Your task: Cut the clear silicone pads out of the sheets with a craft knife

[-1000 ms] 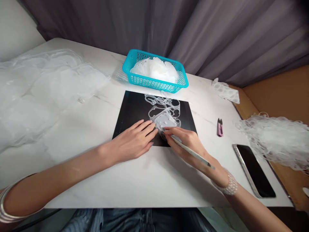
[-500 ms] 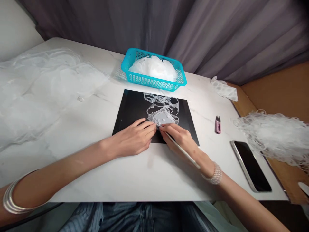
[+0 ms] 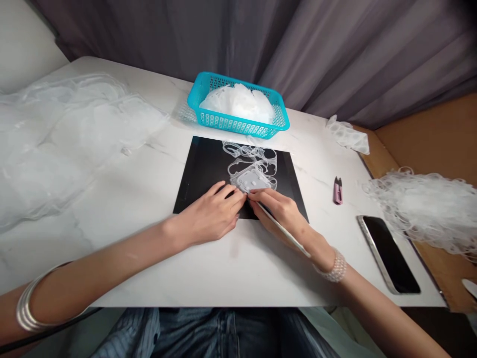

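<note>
Pinched narrowly, the right hand holds a slim pale stylus; the left hand lies open, pressing a translucent cut plastic film onto a black mat. Head view: the film appears light, soft and probably slippery, best held at its flat grey central section.

Eyes on the tabletop, and nothing to read so far! The phone sits with its screen dark, no words showing. The pink thread snips: no lettering I can make out. The turquoise basket: none there either. And the grey plastic piece on the black sheet has small marks, too small to tell. No readable text, label or number anywhere.
</note>
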`<state>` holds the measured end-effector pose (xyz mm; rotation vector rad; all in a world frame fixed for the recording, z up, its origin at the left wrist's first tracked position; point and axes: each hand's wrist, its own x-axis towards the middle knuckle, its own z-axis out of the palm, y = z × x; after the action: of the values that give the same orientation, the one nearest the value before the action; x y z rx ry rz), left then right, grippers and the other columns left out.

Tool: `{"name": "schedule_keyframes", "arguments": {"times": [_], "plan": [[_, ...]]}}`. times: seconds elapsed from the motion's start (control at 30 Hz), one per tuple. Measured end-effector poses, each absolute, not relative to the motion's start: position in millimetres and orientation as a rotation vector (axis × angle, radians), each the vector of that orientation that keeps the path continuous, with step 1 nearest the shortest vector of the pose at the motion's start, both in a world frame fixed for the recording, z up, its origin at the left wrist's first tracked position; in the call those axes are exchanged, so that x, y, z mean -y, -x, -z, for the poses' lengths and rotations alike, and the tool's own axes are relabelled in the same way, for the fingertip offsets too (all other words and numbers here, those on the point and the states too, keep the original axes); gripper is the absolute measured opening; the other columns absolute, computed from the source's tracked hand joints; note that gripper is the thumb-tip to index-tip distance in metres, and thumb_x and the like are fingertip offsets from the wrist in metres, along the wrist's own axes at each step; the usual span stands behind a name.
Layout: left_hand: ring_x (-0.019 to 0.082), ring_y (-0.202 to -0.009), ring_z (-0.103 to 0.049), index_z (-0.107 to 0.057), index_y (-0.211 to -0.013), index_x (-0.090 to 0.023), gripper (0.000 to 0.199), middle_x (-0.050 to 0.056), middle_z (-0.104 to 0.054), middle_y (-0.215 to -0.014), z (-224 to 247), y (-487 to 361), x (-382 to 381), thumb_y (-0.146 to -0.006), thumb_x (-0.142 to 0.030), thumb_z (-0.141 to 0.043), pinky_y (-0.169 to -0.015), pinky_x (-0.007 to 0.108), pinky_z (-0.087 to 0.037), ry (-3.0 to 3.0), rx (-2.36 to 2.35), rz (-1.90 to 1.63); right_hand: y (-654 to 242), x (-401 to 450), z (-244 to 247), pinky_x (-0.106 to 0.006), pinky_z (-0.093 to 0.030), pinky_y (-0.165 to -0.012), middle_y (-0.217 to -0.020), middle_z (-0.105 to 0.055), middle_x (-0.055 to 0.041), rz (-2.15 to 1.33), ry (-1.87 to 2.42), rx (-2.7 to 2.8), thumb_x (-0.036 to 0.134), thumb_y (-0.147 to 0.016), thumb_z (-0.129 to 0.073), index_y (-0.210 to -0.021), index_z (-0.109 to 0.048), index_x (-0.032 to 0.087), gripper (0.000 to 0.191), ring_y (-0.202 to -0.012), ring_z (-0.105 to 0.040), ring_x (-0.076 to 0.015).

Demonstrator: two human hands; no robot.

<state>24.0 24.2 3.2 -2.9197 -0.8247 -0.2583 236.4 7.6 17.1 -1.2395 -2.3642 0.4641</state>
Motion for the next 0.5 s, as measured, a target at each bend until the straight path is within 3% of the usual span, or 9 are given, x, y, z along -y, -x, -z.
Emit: {"name": "schedule_keyframes", "arguments": {"times": [0.1,0.27,0.5], "plan": [[0.031,-0.114,-0.054,-0.058,-0.126,-0.005,0.037,0.017,-0.064,-0.118,-4.2,-25.1,-21.8,-0.097,-0.020,-0.039,-0.105,0.047,-0.036,2.928,0.859,0.239,-236.3,-8.5,-18.7,-0.036,-0.057,-0.081,-0.097,-0.071,-0.0115,-0.447,1.250,2.362,0.021,-0.101,-0.043,-0.103,-0.067,0.016,0.025,-0.092,-0.070,-0.0225],[0.032,-0.127,-0.047,-0.056,-0.131,-0.004,0.041,0.017,-0.053,-0.143,-5.6,-20.7,-22.8,-0.096,-0.017,-0.038,-0.105,0.046,-0.035,2.960,0.799,0.258,-236.6,-11.1,-23.4,-0.031,-0.054,-0.071,-0.093,-0.071,-0.0077,-0.460,1.251,2.278,0.019,-0.099,-0.049,-0.103,-0.066,0.018,0.017,-0.077,-0.067,-0.0174],[0.030,-0.133,-0.045,-0.054,-0.134,-0.001,0.044,0.018,-0.055,-0.143,-4.5,-16.3,-31.1,-0.095,-0.014,-0.036,-0.105,0.044,-0.034,3.055,0.675,0.269,-236.8,-13.6,-28.6,-0.029,-0.053,-0.068,-0.086,-0.070,-0.0053,-0.467,1.219,2.282,0.015,-0.097,-0.051,-0.098,-0.065,0.017,0.014,-0.072,-0.066,-0.0166]]}}
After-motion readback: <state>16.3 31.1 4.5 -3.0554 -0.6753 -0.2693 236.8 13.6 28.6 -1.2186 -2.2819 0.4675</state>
